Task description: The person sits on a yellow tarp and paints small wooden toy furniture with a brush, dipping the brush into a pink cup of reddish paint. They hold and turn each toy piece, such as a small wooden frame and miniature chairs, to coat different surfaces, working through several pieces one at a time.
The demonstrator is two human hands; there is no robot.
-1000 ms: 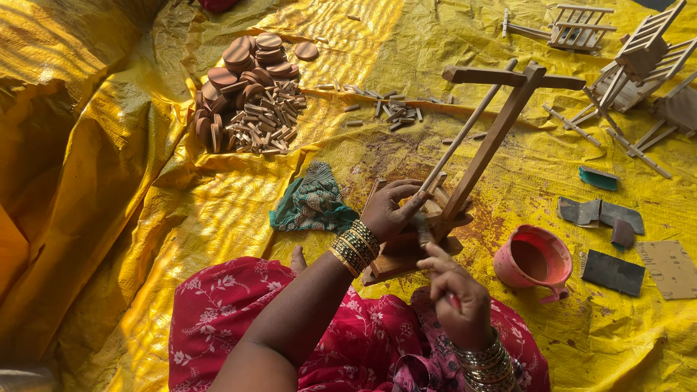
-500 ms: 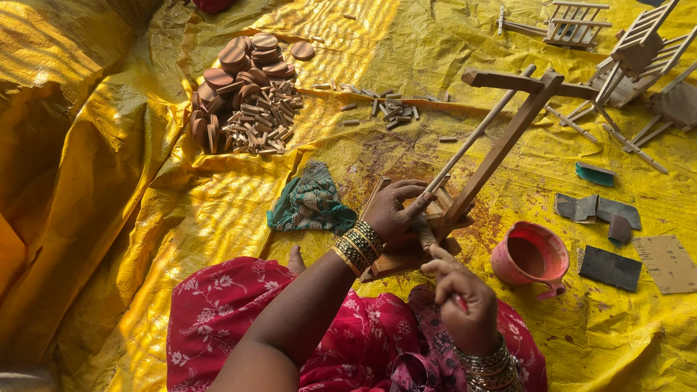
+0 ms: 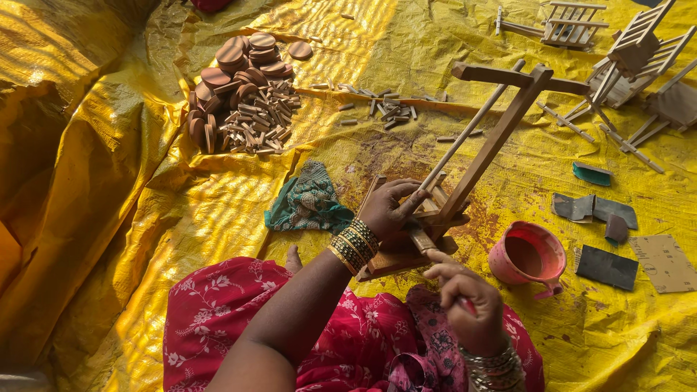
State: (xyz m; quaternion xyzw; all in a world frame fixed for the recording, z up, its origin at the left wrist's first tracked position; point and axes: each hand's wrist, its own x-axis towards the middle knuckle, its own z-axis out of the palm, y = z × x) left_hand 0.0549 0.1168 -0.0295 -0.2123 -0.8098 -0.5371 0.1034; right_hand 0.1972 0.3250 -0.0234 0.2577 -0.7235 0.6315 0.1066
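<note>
The left hand (image 3: 388,209) grips the base of a small brown wooden frame toy (image 3: 465,174) with two long slanted shafts and a crossbar at the top, its fingers curled tight around the slatted lower part. This wooden frame stands on the crinkled yellow plastic sheet (image 3: 145,218) directly ahead of the person's lap, tilted up and away to the right. Stacked gold and dark bangles (image 3: 353,245) ring the left wrist.

The right hand (image 3: 465,301) sits just below the frame's base, fingers pinched narrowly around a thin brush (image 3: 428,245) with a reddish handle; its tip seems to touch the frame's lower edge, though the contact is hard to make out.

Just right of the frame stands a pink plastic bowl (image 3: 528,255) stained reddish-brown inside. Beyond the bowl, further right of the frame, lie dark grey sandpaper pieces (image 3: 594,209) and a tan sandpaper sheet (image 3: 664,261). Just left of the frame lies a crumpled green patterned cloth (image 3: 308,199). Well up and left of the frame is a heap of round brown wooden discs and short pale wooden pegs (image 3: 243,94). Above and right of the frame, more unfinished slatted wooden toy frames (image 3: 632,51) lie scattered.
</note>
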